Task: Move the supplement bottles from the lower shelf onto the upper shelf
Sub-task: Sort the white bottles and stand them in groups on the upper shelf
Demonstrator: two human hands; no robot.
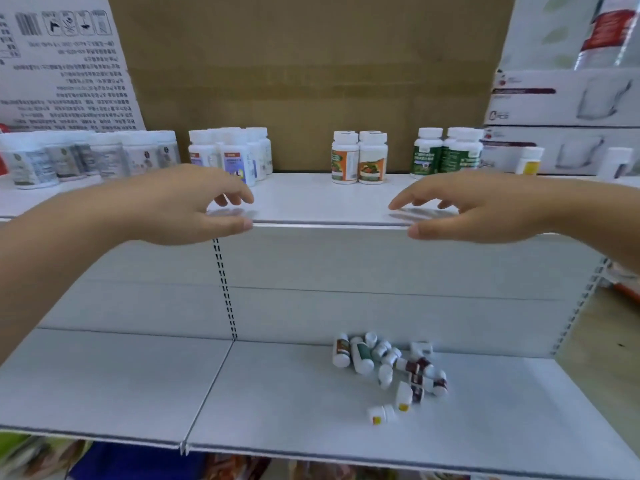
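**A:** White plastic, round, lying on their sides: our supplement bottles (388,372) sit in a loose heap on the lower shelf (138,382), lower right of centre. We think some could roll toward the front edge if we nudge the heap while picking one out.

**B:** Agreed. A careless set-down on the upper shelf (311,199) might also topple the orange-labelled pair (358,157) standing there.

**A:** Our left hand (194,202) and right hand (467,209) hover mid-frame at that shelf's front edge, fingers (239,195) loosely curved, apart, gripping nothing.

**B:** So the heap lies well below both hands, more under our right.
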